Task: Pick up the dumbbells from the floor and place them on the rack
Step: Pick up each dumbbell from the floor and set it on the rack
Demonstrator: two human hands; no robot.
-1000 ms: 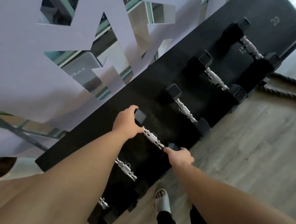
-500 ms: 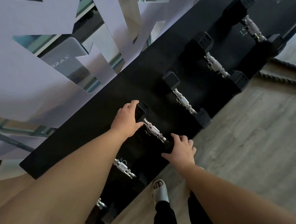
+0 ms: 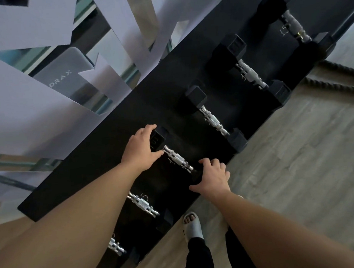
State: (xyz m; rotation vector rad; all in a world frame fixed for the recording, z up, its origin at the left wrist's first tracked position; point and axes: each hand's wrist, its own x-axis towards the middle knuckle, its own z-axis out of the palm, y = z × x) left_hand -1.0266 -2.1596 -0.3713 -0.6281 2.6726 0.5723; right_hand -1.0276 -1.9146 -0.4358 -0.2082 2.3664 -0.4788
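Head view: dumbbell (image 3: 177,159) resting in its marked slot on rack (image 3: 114,142); left hand (image 3: 140,150) fingers curled over far head, right hand (image 3: 213,178) fingers loosely spread on near head, presumably squaring it

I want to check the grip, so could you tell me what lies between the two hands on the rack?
In the head view, only the dumbbell's knurled metal handle spans from left hand to right hand.
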